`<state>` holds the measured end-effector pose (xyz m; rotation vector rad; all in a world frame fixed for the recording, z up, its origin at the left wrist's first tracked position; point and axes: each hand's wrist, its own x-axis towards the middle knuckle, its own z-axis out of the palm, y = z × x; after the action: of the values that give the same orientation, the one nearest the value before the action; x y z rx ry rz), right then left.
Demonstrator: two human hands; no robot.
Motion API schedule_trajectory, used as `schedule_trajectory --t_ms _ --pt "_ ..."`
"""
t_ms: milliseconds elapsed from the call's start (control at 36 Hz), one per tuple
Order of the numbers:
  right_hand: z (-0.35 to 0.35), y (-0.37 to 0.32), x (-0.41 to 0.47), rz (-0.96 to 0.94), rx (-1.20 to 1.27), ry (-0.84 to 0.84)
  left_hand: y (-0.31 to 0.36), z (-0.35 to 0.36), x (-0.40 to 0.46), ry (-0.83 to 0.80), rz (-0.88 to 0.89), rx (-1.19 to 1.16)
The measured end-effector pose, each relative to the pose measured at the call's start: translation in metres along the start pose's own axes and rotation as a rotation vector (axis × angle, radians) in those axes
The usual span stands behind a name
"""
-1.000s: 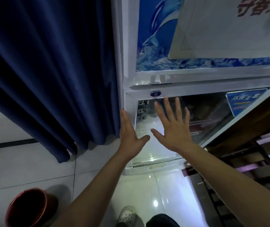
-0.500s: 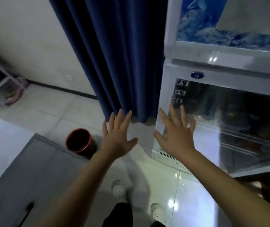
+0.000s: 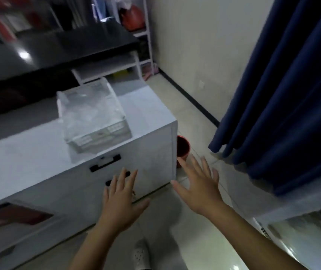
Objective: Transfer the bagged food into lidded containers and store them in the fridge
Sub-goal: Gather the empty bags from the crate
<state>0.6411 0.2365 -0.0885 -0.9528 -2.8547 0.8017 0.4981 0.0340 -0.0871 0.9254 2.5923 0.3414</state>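
Clear basket [image 3: 95, 121] contents blurred | fridge [image 3: 303, 236] cropped | hands empty

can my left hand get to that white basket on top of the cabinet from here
Probably yes. The left hand is open and empty in front of the cabinet, and the white basket sits near the top's front edge with nothing between them, though it means reaching up and forward.
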Motion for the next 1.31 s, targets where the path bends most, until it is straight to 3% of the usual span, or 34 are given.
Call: schedule_trajectory --t_ms 278,444,750,1000,1111,1306 --pt "0.056 -0.150 0.070 -0.138 0.080 -0.072 -0.152 -0.064 0.003 0.158 -0.163 -0.211" --pt "0.048 -0.206 0.115 -0.274 0.048 -0.064 -0.201 -0.096 0.023 0.196 -0.208 -0.297" --pt "0.009 -0.226 0.234 -0.316 0.108 -0.066 -0.219 -0.149 0.105 0.261 -0.268 -0.428" --pt "-0.013 -0.232 0.374 -0.408 0.146 -0.256 -0.207 -0.202 0.183 0.325 -0.378 -0.588" --pt "-0.005 -0.243 0.429 -0.532 0.102 -0.423 -0.205 -0.226 0.224 0.291 -0.376 -0.653" --pt "0.013 -0.275 0.490 -0.661 -0.095 -0.437 -0.218 -0.255 0.305 0.189 -0.436 -0.721"
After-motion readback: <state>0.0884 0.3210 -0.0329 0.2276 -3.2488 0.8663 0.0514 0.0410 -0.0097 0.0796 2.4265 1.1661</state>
